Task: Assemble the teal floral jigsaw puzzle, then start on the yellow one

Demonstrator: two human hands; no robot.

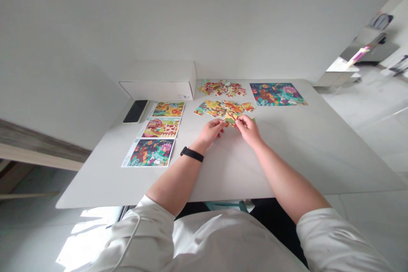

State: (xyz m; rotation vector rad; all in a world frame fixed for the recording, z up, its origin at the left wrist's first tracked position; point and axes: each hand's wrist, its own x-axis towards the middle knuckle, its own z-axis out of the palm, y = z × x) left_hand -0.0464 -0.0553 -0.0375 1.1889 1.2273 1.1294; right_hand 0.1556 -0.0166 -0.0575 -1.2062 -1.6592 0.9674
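My left hand (211,130) and my right hand (248,128) meet over the middle of a white table (306,148). Both pinch small green and yellow puzzle pieces (232,120) held between the fingertips. Just beyond them lies a partly joined cluster of orange and yellow pieces (223,108). Farther back sits a loose pile of pieces (222,88). A black band is on my left wrist (191,154).
A finished blue puzzle (276,94) lies at the back right. Three picture cards (157,132) are lined up on the left, next to a black phone (135,111). A white box (162,80) stands against the wall at the back.
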